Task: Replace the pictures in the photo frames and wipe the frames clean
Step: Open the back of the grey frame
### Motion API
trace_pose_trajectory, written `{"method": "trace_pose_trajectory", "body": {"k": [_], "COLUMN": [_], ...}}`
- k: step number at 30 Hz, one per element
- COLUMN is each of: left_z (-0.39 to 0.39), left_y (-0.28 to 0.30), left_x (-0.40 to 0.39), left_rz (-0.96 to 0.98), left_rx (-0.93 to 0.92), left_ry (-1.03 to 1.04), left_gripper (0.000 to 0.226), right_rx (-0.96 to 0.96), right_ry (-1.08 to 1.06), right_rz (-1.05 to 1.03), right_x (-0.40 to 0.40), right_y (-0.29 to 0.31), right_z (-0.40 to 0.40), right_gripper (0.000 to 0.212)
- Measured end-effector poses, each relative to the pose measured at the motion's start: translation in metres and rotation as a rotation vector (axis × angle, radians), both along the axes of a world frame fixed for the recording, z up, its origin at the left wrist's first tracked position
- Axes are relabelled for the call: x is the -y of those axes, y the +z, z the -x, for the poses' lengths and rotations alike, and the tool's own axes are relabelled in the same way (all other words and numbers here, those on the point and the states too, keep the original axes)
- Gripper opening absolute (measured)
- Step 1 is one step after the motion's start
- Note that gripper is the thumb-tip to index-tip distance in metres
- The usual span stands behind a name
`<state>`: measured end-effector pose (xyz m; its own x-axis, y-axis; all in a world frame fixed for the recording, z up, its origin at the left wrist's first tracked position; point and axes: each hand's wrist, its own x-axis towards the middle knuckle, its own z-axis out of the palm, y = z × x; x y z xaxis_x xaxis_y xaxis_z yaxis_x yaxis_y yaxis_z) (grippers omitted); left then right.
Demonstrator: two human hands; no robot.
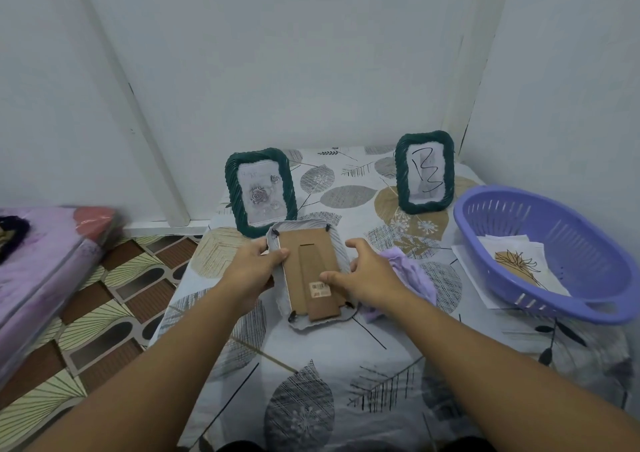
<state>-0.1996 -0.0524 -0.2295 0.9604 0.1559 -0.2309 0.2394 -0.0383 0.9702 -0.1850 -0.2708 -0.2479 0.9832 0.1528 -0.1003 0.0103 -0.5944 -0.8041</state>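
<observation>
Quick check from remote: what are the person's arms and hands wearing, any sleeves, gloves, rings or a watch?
Nothing visible. Both forearms are bare as far as the bottom edge of the frame, with no sleeves in view. The left hand and right hand have no gloves, and no rings, watch or bracelet show.

Bare forearms (166, 365), no sleeves

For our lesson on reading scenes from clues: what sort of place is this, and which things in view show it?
Probably a room in a home, perhaps a bedroom. A table under a leaf-print cloth stands in a bare white corner, a wrapped mattress lies on the patterned tile floor, and a purple plastic basket holds pictures.
</observation>
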Motion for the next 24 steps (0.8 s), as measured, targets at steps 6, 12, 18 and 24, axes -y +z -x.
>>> {"method": "trace_pose_trajectory", "body": {"k": [6, 12, 18, 24], "left_z": [-0.012, -0.015, -0.017, -0.031], "left_y": [-0.016, -0.028, -0.036, -0.035], "left_x": [-0.002, -0.008, -0.007, -0.001], "left_rz": [-0.506, -0.759, -0.769, -0.757], "left_rx": [0.03, -0.032, 0.027, 0.128], "left_ry": [0.061, 0.03, 0.099, 0.184], "left_gripper": [0.015, 0.033, 0.022, 0.013], "right_rx": [0.013, 0.084, 0.189, 0.159], "right_ry": [0.038, 0.026, -0.011, -0.124], "right_rz": [0.156, 0.345, 0.318, 0.219], "right_x": [0.001, 0.015, 0.011, -0.005], "right_y": [-0.005, -0.018, -0.015, -0.009], "right_z": [-0.004, -0.014, -0.032, -0.049], "right_gripper": [0.083, 0.062, 0.032, 0.017]}}
